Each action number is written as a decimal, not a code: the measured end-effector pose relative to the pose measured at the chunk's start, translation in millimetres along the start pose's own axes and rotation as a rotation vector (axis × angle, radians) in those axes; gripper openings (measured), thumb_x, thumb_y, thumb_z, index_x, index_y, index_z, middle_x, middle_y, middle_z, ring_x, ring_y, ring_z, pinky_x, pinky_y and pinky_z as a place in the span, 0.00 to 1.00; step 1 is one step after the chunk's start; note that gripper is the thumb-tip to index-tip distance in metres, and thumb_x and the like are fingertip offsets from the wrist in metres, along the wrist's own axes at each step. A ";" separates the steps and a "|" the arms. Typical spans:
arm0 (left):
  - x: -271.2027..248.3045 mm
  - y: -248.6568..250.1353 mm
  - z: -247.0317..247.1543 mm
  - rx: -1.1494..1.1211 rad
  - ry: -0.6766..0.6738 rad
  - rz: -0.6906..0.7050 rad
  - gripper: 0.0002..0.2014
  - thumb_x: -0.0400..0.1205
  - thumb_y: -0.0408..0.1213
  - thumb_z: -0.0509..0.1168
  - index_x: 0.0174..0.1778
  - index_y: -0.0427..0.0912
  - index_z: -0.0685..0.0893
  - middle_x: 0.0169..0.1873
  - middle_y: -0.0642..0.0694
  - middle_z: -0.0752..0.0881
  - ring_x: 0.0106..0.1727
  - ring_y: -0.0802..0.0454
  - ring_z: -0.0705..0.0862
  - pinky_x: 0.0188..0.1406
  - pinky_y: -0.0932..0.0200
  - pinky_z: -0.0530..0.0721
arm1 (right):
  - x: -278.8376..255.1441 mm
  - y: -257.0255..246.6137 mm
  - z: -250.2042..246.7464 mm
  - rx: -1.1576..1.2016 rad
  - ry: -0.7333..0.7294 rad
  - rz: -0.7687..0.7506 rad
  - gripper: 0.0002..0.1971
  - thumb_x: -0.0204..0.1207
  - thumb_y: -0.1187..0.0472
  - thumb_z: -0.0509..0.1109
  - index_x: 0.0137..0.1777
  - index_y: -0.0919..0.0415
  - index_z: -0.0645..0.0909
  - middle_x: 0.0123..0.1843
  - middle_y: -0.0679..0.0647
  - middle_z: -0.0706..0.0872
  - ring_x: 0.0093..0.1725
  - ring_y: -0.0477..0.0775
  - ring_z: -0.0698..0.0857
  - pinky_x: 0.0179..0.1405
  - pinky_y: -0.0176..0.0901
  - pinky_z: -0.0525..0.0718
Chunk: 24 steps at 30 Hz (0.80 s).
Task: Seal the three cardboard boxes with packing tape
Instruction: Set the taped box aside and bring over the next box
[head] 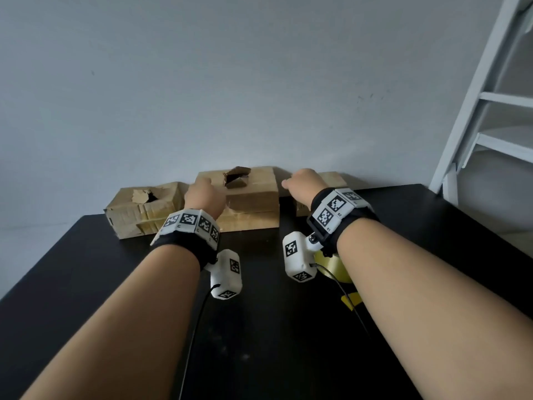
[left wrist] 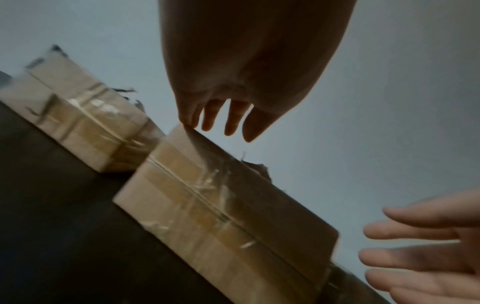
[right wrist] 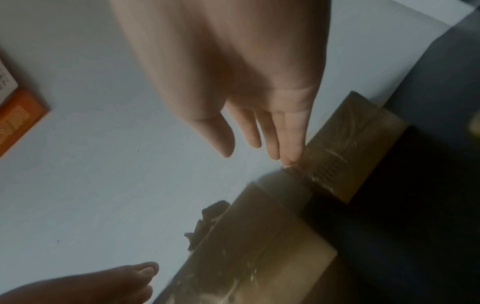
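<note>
Boxes first: three worn cardboard ones stand in a row at the far edge of the black table (head: 86,284), against the wall. Our left hand (head: 203,197) reaches over the near left corner of the middle box (head: 253,197), and our right hand (head: 302,184) hovers between it and the right box (head: 331,180). The left box (head: 138,215) sits untouched, well apart from both hands.

We judge these boxes light and fairly stiff, yet weak on top, where the left and middle ones are torn open. Old glossy tape will be slippery under our fingers. Best we hold them by the side walls or corners, never press on the torn tops.

From the head view the fingers are hidden behind the backs of our hands. The left wrist view shows the left fingers (left wrist: 233,117) loosely straight, gripping nothing, one tip about touching the middle box's edge. The right wrist view shows the right fingers (right wrist: 288,135) extended too, one tip at the right box's corner. Only the head view shows the yellow tape roll (head: 334,267) lying near us under the right wrist.
</note>
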<state>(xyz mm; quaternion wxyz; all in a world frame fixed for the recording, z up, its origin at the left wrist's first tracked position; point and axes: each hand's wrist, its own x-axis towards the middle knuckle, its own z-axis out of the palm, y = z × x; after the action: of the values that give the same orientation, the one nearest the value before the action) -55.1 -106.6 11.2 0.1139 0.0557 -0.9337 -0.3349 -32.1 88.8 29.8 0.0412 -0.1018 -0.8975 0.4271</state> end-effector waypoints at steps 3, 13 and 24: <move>-1.7 -17.4 -2.1 0.084 -0.043 0.012 0.18 0.83 0.32 0.54 0.68 0.31 0.75 0.65 0.31 0.78 0.62 0.35 0.80 0.61 0.44 0.80 | -5.3 -5.1 21.7 0.055 -0.071 0.044 0.08 0.83 0.61 0.61 0.43 0.61 0.72 0.37 0.56 0.73 0.37 0.56 0.76 0.35 0.43 0.72; -14.0 -39.9 -14.4 -0.030 0.008 -0.063 0.22 0.85 0.33 0.54 0.76 0.38 0.71 0.69 0.36 0.78 0.63 0.41 0.81 0.55 0.52 0.79 | -20.3 -4.6 44.7 0.068 0.022 0.156 0.21 0.84 0.51 0.59 0.65 0.69 0.76 0.52 0.61 0.84 0.49 0.62 0.84 0.52 0.51 0.84; -72.9 -54.8 -33.2 -0.262 0.026 -0.139 0.26 0.75 0.26 0.64 0.71 0.38 0.74 0.61 0.41 0.79 0.57 0.46 0.81 0.54 0.53 0.82 | -63.8 12.9 44.6 0.058 0.026 0.140 0.30 0.80 0.65 0.66 0.81 0.66 0.61 0.76 0.65 0.72 0.69 0.66 0.78 0.51 0.48 0.77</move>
<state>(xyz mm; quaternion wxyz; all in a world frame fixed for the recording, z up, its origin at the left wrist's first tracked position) 25.3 -156.0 -11.7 0.1090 0.1090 -0.8742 -0.4605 24.9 49.0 -7.6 0.0258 -0.1687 -0.8748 0.4534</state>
